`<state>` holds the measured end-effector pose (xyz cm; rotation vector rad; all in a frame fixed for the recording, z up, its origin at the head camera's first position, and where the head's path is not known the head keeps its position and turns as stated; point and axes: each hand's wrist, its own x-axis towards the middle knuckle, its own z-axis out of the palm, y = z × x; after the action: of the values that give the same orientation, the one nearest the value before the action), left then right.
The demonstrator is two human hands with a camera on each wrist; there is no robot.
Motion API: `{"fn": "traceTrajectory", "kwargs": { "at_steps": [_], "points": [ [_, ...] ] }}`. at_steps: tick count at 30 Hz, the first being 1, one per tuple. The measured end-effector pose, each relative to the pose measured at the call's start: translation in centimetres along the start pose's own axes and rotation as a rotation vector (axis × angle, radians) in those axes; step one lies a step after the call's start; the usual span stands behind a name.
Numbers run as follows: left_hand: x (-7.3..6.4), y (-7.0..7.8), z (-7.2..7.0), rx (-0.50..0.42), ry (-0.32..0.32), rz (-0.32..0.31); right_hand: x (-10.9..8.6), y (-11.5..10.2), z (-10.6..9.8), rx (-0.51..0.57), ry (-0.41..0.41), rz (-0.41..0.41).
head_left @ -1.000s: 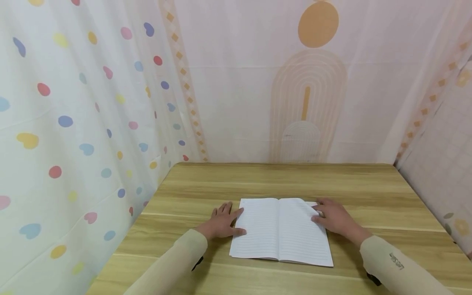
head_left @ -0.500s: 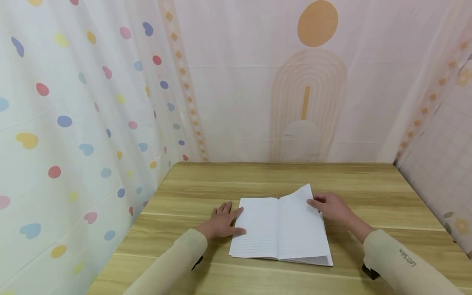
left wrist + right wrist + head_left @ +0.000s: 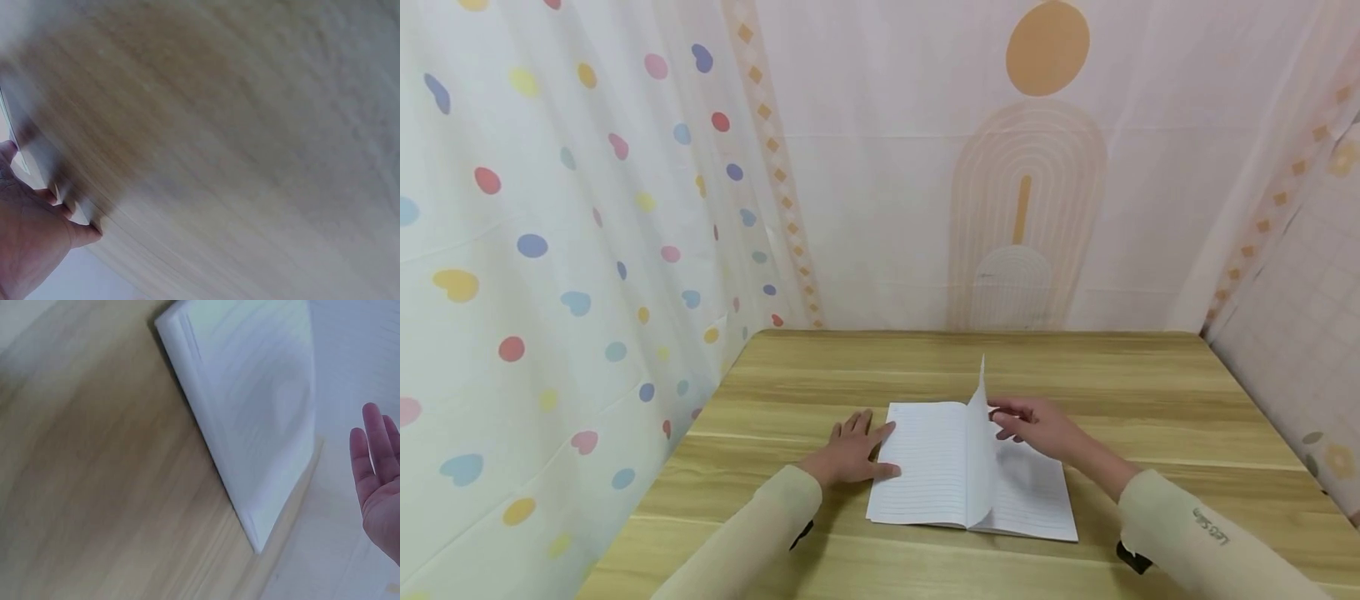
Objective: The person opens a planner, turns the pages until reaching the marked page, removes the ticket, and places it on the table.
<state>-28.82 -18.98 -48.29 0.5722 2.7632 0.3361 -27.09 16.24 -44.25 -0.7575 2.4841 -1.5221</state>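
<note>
An open lined notebook [image 3: 921, 467] lies flat on the wooden table. One of its pages [image 3: 978, 458] stands nearly upright at the spine. On the left edge of the notebook rests my left hand [image 3: 852, 454], fingers spread; its thumb and index finger touch the left page. My right hand [image 3: 1037, 427] is above the right half, with its extended fingers against the right side of the raised page. In the right wrist view, the fingers of the right hand [image 3: 380, 478] look fairly straight beside the notebook [image 3: 244, 412]. The left wrist view catches part of the left hand [image 3: 31, 234].
The wood-grain table [image 3: 865, 367] extends around the notebook on all sides. A curtain with coloured dots [image 3: 580, 304] hangs along the left, and a pale patterned curtain [image 3: 880, 233] hangs behind the far edge.
The right hand has lifted a right-hand page by its upper corner and moved left, bringing the page upright at the spine. Its fingers no longer pinch the corner. The left hand has stayed put.
</note>
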Motion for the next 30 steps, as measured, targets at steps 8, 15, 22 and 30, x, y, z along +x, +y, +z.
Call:
{"fn": "traceTrajectory", "kwargs": {
  "at_steps": [8, 15, 22, 30],
  "points": [
    [0.1, 0.4, -0.1, 0.012, 0.007, 0.009, 0.0, 0.3, 2.2, -0.172, -0.076, -0.105],
    [0.3, 0.4, 0.0, 0.011, 0.021, 0.039, -0.6, 0.4, 4.5, -0.517, -0.155, -0.168],
    [0.3, 0.2, -0.4, -0.17, 0.115, 0.086, -1.0, 0.3, 5.9, -0.67, -0.247, -0.151],
    [0.5, 0.5, -0.1, 0.009, 0.037, 0.028, -1.5, 0.2, 6.2, -0.622, -0.198, -0.128]
  ]
}}
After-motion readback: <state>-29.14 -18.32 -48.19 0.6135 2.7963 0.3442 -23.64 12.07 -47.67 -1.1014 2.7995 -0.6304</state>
